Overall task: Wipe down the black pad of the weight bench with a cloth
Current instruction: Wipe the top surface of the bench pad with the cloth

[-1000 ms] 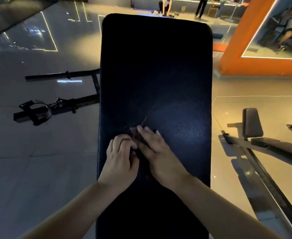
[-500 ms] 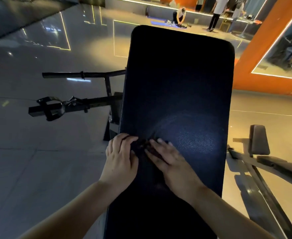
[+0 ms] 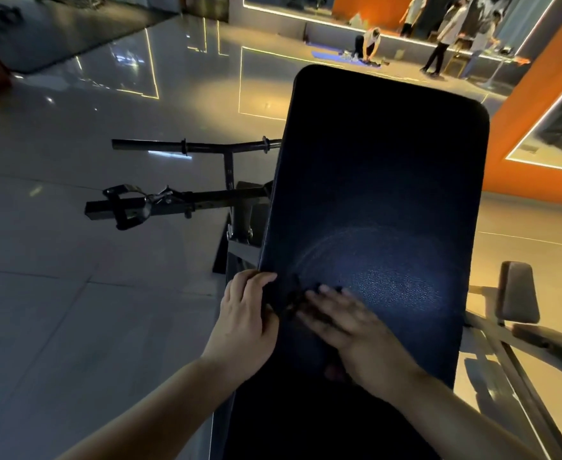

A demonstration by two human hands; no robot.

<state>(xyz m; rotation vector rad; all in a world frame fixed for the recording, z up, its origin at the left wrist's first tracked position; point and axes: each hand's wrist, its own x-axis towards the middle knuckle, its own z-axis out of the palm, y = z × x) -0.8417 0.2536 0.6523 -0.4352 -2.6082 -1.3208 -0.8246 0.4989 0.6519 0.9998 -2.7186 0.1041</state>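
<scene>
While the left hand point(image 3: 246, 313) curls its fingers over the left edge of the weight bench's black pad point(image 3: 372, 177), the right hand point(image 3: 349, 323) lies flat with straight fingers, pressing a dark cloth point(image 3: 293, 302) onto the pad just beside it.

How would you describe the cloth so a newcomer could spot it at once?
Find the long black bench pad in mid-view. Near its left edge the left hand and right hand almost touch; the cloth is the dark crumpled scrap between them, wrinkled where the pad lies flat.
</scene>
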